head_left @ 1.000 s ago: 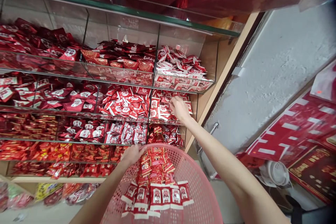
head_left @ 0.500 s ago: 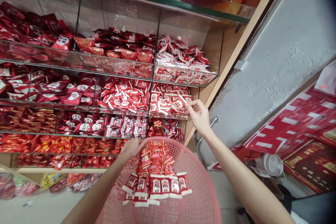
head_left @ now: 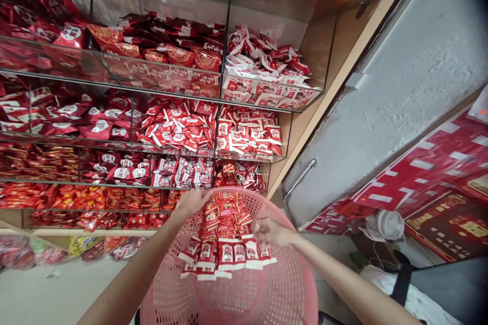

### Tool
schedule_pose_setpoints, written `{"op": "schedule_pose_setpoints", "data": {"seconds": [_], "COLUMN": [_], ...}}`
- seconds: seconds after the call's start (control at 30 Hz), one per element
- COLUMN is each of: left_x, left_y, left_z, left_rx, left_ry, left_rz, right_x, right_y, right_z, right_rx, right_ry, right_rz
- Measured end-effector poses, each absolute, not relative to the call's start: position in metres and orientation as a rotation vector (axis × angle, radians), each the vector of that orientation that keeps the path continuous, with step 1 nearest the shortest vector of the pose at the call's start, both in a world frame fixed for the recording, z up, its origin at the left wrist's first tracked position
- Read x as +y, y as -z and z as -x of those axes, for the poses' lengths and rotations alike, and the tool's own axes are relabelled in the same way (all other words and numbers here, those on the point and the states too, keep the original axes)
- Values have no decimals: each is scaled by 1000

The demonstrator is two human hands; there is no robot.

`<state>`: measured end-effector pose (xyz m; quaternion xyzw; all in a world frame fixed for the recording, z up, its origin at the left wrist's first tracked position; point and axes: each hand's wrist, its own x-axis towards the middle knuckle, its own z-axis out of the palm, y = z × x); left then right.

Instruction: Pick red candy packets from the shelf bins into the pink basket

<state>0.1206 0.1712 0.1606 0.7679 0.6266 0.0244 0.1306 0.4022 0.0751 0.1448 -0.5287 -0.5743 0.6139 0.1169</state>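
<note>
My left hand (head_left: pixel 193 201) grips the far left rim of a pink perforated plastic basket (head_left: pixel 292 289). Inside the basket lie overlapping rows of small red candy packets (head_left: pixel 227 217), with red-and-white candy packets (head_left: pixel 227 255) in front of them. My right hand (head_left: pixel 272 232) is inside the basket near its right wall, its fingers pinched at the top edge of a red-and-white packet (head_left: pixel 252 251) at the right of the front row. The fingers partly cover what they hold.
Glass-fronted shelf bins (head_left: pixel 251 155) full of red packets rise beyond the basket. A grey wall (head_left: pixel 404 71) with a metal handle (head_left: pixel 301 179) stands at the right. Red boxes (head_left: pixel 450 228) and a white roll (head_left: pixel 389 224) lie lower right; bagged goods (head_left: pixel 125 247) sit under the shelf.
My right hand has come down from the middle shelf bin, where it pinched a red-and-white candy packet, into the basket. The left hand stays on the rim. The view has shifted slightly.
</note>
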Motion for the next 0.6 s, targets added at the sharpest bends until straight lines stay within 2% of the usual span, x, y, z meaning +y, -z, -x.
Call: {"op": "schedule_pose_setpoints", "data": {"seconds": [0.27,0.43,0.6], "left_x": [171,172,173], "left_y": [-162,-159,-155], "left_z": [-122,-121,-119], "left_rx": [1821,1808,1813], "left_ry": [-70,-73,-87], "left_rz": [-2233,-2249,-2246], "right_x": [80,78,80], "right_y": [-135,-128,-138], "right_z": [-406,-396,-393], "right_rx": [-1667,-1917,-2038], "right_ry": [-1880,-1535,-1138], "right_rz": [1776,1962,1976]}}
